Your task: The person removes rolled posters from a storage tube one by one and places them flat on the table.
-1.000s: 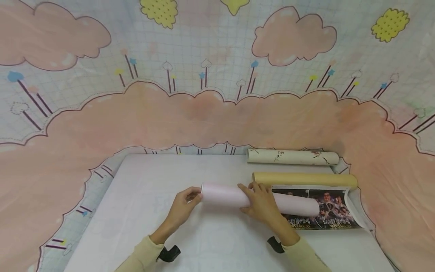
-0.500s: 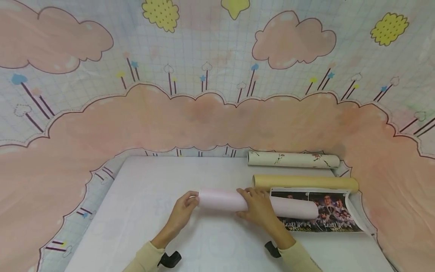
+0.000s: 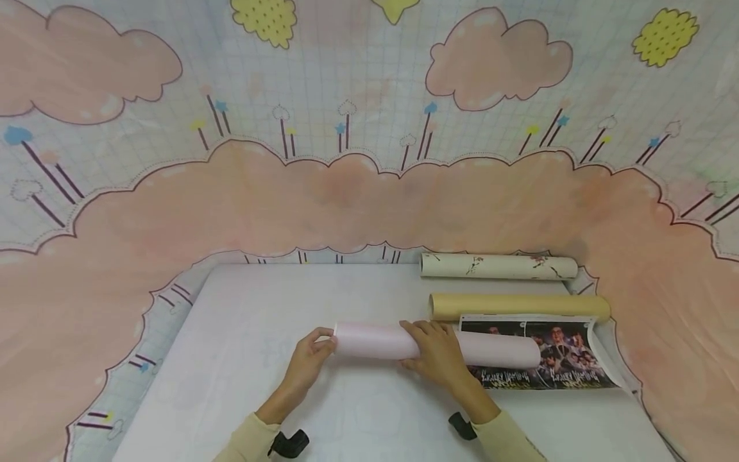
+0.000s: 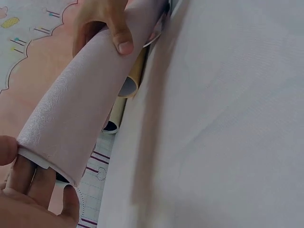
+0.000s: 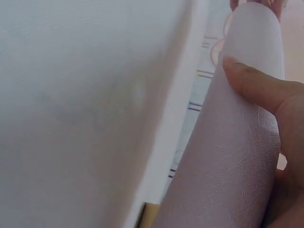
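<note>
A pale pink, textured wallpaper roll (image 3: 375,341) is held lengthwise above the white table. My left hand (image 3: 308,359) pinches its left end; in the left wrist view the fingers (image 4: 42,185) reach inside the hollow opening, with the thumb outside on the rim. Around the middle of the roll, my right hand (image 3: 437,353) grips from above. Its thumb (image 5: 251,83) lies along the near side in the right wrist view. The roll's right end overlaps a dark printed poster sheet (image 3: 566,353) in the head view.
Behind the poster lies a yellow roll (image 3: 519,307), and farther back a cream roll with a floral print (image 3: 499,266). The white tabletop (image 3: 242,321) ends against a cloud-patterned backdrop (image 3: 346,199).
Both hands and the pink roll have shifted slightly left, and the roll's left end has come down a little toward level. The grip of each hand stays the same.
</note>
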`<move>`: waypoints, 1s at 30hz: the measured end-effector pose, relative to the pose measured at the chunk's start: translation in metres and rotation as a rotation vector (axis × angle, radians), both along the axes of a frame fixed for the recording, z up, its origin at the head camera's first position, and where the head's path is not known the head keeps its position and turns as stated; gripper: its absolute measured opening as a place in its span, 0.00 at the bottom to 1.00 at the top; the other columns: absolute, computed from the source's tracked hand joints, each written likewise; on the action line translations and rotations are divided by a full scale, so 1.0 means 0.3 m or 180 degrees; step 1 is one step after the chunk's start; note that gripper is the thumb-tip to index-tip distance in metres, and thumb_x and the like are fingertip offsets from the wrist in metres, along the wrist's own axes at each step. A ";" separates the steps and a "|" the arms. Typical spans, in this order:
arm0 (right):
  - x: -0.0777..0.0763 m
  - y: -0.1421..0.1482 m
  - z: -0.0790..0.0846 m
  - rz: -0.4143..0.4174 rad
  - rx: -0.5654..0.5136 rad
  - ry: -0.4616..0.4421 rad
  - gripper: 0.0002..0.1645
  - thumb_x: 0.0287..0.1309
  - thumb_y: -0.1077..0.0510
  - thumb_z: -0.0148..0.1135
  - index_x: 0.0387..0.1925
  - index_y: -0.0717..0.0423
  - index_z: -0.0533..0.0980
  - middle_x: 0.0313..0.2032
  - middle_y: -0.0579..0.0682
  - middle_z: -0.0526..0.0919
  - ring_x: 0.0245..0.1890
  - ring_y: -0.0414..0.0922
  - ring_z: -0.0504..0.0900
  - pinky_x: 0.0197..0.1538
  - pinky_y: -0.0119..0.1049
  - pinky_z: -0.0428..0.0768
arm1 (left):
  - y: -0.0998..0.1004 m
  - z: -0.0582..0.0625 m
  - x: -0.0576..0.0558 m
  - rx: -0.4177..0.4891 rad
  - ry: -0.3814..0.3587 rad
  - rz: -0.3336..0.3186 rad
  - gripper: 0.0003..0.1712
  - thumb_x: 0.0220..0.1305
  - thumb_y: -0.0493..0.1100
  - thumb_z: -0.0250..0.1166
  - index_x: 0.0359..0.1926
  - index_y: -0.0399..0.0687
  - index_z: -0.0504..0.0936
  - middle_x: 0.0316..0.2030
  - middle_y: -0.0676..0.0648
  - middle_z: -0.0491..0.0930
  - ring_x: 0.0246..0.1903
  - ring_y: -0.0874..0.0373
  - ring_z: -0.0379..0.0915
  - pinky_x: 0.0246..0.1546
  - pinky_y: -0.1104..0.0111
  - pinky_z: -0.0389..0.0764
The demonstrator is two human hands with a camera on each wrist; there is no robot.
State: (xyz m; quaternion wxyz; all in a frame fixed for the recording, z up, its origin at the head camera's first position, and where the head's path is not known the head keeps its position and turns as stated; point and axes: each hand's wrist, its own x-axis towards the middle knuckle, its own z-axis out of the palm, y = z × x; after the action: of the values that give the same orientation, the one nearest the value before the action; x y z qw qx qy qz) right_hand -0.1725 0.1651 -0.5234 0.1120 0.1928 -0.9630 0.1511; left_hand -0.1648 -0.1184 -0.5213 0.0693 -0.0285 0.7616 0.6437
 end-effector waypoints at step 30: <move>0.002 -0.010 -0.006 0.0139 0.0072 0.0221 0.49 0.32 0.38 0.81 0.60 0.45 0.76 0.49 0.51 0.85 0.51 0.55 0.82 0.57 0.58 0.74 | -0.046 -0.035 0.018 0.0109 -0.0047 -0.0377 0.28 0.74 0.51 0.54 0.65 0.35 0.69 0.55 0.39 0.80 0.59 0.49 0.74 0.65 0.51 0.71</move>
State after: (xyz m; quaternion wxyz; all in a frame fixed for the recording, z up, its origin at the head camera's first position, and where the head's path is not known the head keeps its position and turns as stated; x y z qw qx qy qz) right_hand -0.1720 0.1621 -0.5252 0.1399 0.2202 -0.9558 0.1358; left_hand -0.1595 -0.1324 -0.5317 0.1134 0.0131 0.7503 0.6512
